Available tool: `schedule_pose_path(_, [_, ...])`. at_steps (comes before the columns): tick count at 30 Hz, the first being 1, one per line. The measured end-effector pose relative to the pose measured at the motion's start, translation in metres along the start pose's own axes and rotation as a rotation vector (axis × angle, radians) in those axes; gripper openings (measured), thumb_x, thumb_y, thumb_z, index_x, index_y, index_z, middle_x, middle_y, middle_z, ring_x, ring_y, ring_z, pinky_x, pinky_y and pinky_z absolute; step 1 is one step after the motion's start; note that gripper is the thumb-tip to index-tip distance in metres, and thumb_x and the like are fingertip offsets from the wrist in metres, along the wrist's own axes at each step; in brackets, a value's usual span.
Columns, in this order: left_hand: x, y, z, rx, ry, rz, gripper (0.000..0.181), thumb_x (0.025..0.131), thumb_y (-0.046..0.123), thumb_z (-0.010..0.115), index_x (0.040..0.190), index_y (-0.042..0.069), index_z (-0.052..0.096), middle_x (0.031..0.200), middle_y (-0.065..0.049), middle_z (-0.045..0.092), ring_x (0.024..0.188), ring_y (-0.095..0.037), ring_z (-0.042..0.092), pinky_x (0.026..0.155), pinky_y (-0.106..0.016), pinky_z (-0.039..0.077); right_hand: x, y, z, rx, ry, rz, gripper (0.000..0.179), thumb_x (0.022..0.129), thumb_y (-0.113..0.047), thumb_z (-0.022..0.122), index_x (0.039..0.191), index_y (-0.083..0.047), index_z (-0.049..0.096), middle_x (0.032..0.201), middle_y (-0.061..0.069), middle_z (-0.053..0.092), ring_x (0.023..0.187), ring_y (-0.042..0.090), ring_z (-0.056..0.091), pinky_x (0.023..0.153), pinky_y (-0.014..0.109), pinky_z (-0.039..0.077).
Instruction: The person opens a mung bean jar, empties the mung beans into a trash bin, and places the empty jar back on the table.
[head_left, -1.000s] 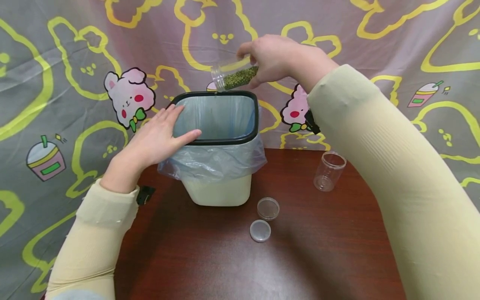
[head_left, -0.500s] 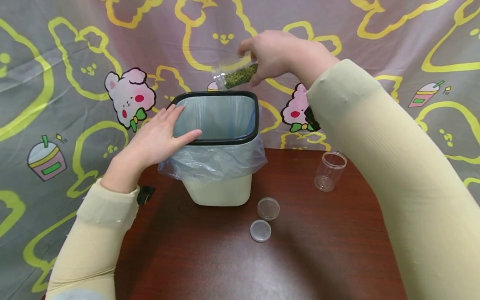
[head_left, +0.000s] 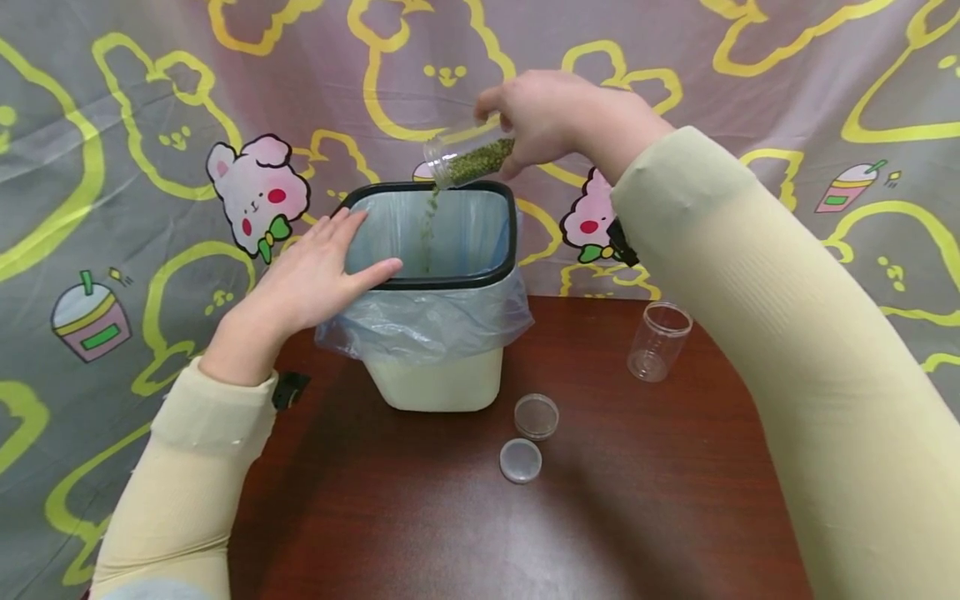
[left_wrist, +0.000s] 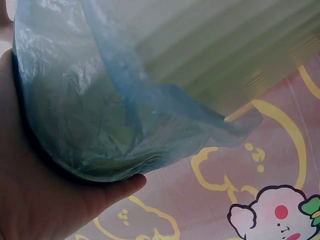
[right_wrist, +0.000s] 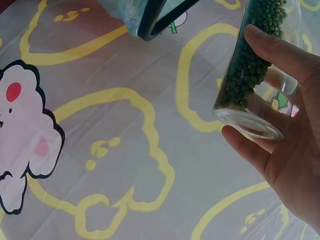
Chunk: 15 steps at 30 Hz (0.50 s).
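My right hand (head_left: 551,117) grips a clear jar (head_left: 457,143) of green mung beans (head_left: 480,162), tipped on its side above the far rim of the trash can. A thin stream of beans (head_left: 429,221) falls from its mouth into the can. In the right wrist view, thumb and fingers wrap the jar near its base (right_wrist: 250,125). The cream trash can (head_left: 442,387) has a black rim (head_left: 450,284) and a translucent blue bag (head_left: 435,329) folded over it. My left hand (head_left: 307,275) rests on the rim's left side, fingers extended.
An uncovered clear jar (head_left: 658,343) stands on the brown table (head_left: 615,500) to the right. Two round lids, one clear (head_left: 536,417) and one whitish (head_left: 521,461), lie in front of the can. A patterned curtain (head_left: 787,83) hangs close behind.
The right hand rose slightly, then came down again with the jar's mouth tilted lower. Beans now pour into the can in a stream. The left hand has stayed put.
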<state>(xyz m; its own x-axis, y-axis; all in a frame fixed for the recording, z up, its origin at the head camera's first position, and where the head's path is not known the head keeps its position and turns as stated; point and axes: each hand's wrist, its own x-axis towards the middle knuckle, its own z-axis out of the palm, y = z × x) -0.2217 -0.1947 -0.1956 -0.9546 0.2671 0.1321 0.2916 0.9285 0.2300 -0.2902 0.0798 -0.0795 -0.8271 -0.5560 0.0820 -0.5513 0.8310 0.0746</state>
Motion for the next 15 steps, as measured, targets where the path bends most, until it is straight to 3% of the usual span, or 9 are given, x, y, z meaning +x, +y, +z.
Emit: schedule_pose_path(15, [0.0001,-0.0009,0.0007,-0.003,0.001,0.0,0.097,0.088,0.075,0.037,0.157,0.01,0.014,0.16,-0.019,0.01,0.145,-0.039,0.007,0.111,-0.062,0.008,-0.0024,0.0022,0.0024,0.003,-0.001,-0.003,0.072,0.087,-0.027,0.073,0.147,-0.01,0.038,0.134,0.022,0.05,0.118,0.039,0.048,0.097,0.052,0.041])
